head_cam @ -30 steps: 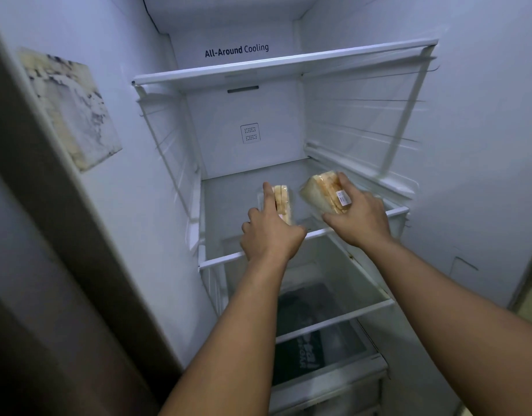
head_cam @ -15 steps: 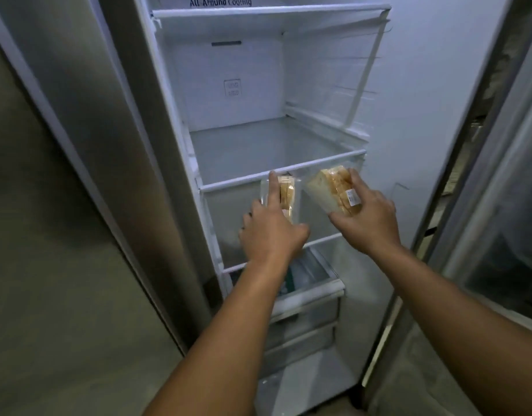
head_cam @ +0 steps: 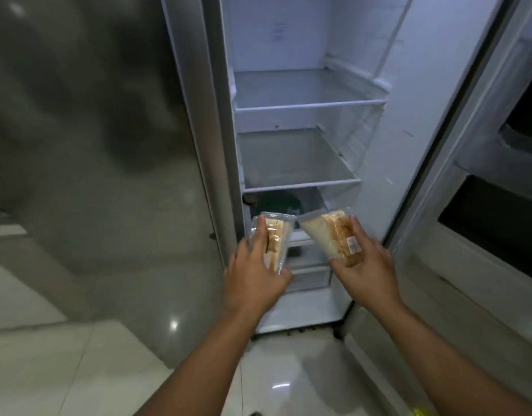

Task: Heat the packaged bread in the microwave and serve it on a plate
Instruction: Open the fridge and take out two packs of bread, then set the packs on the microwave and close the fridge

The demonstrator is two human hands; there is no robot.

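Plastic-wrapped bread packs [head_cam: 275, 240] in both hands

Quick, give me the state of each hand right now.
Left hand: holding a packaged sandwich.
Right hand: holding a second packaged sandwich, the labelled one.

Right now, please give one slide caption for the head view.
Both hands hold packaged bread before the open fridge.
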